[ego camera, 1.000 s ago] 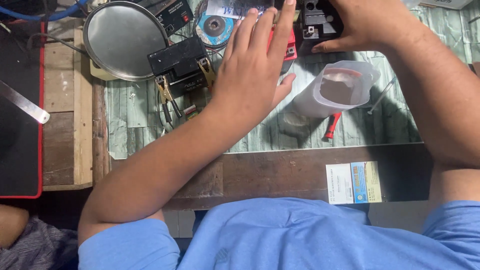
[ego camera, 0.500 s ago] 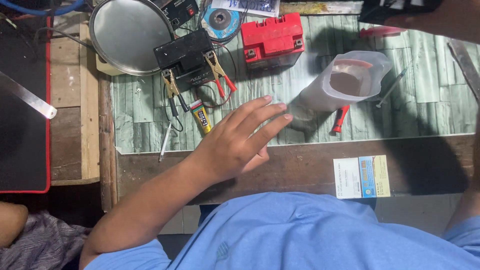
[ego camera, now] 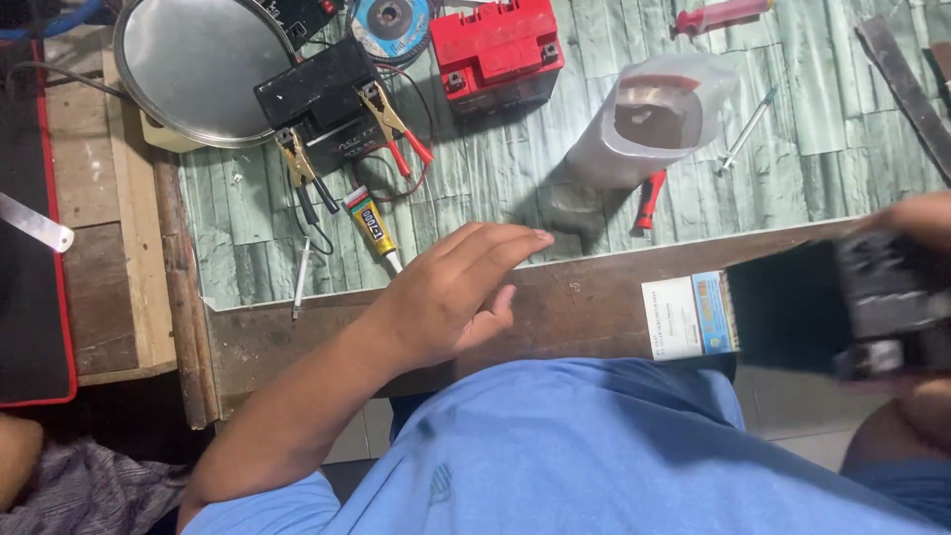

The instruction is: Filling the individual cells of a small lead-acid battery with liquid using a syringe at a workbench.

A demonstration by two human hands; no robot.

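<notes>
While my right hand (ego camera: 911, 297) now grips blurred black battery (ego camera: 842, 307) pulled off bench, left hand (ego camera: 451, 287) withdrawn, fingers loose, empty, above wooden edge (ego camera: 594, 297).

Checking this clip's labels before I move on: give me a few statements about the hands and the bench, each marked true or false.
1. The left hand holds the glue tube. False: it is empty and flat, with the tube lying apart on the bench.
2. The right hand holds a black box at the right edge. True, though it is blurred.
3. The red battery lies on the green mat. True.
4. The clear plastic bag is in the left hand. False: it sits on the mat, beyond the fingertips.
5. Clamps with red and black grips sit at the black battery. True.
</notes>
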